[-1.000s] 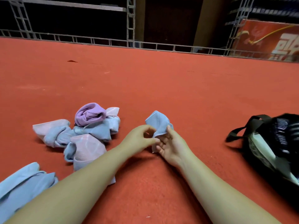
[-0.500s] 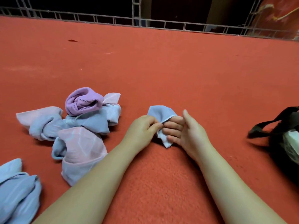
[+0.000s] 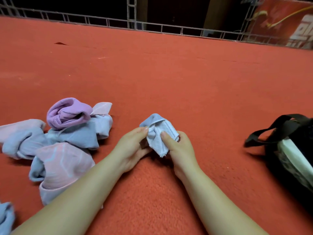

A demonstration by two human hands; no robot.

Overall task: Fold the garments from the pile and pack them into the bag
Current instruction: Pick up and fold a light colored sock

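A small pale blue garment [image 3: 157,133] is bunched between both hands, just above the red carpet in the middle of the view. My left hand [image 3: 132,146] pinches its left side with thumb and fingertips. My right hand [image 3: 177,146] grips its right side, thumb pressed on the front. A pile of crumpled garments [image 3: 67,136] in blue, pink and purple lies to the left. The black bag [image 3: 291,150] stands open at the right edge, with something pale showing inside it.
Another blue garment [image 3: 6,217] lies at the bottom left corner. Red carpet [image 3: 169,73] stretches away to a metal truss rail [image 3: 152,26] at the back. A red banner [image 3: 288,22] hangs at the top right.
The garment has been turned and partly unrolled, showing a paler ribbed side. My right thumb now presses its front. The camera has tilted, bringing more of the bag into view.
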